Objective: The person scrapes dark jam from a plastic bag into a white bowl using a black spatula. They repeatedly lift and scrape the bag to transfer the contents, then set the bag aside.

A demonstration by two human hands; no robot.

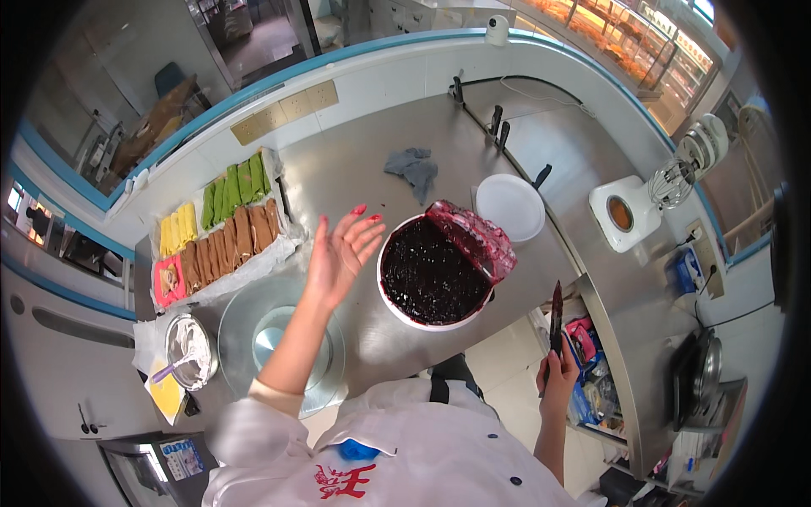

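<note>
My left hand (342, 256) is raised, palm up and fingers spread, with red stains on the fingertips and nothing in it. To its right stands a white round tub (415, 322) filled with dark, glossy purple-red fruit filling (434, 272). A stained plastic film (485, 237) is folded back over the tub's upper right side. In my right hand (559, 374), low on the right above an open drawer, is a knife (557, 317) by its black handle, its blade pointing up and smeared dark red. A white round lid (510, 208) lies behind the tub.
On the left are a tray of green, yellow and brown rolls (237, 237), a glass turntable (231, 342) and a metal bowl of cream (206, 371) with a spatula. A grey cloth (415, 170) lies behind. Knives (497, 120) line the worktop's gap; a stand mixer (624, 212) stands right, beyond the open drawer (608, 355).
</note>
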